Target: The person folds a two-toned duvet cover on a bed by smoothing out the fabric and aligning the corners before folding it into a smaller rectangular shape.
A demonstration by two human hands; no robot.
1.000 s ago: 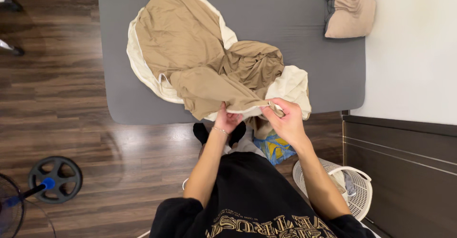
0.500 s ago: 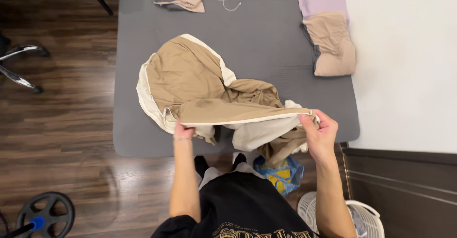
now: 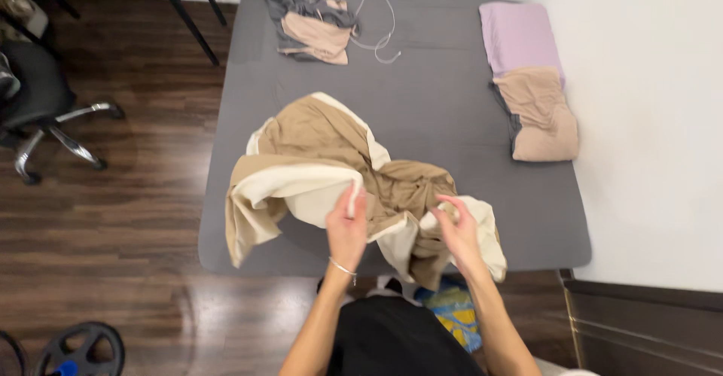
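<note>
Both hands pinch the tan-and-cream garment at the grey bed's near edge: left hand closed on cream hem, right hand apparently gripping bunched fabric. Risk: overhanging cloth slides floorward.

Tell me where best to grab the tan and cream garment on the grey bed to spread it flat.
Probably by the cream-lined edge of the garment, near side, where the left hand and right hand already pinch it. That edge is turned up and free; the tan middle is bunched in folds. Come from the foot of the bed, hands apart along the edge.
</note>
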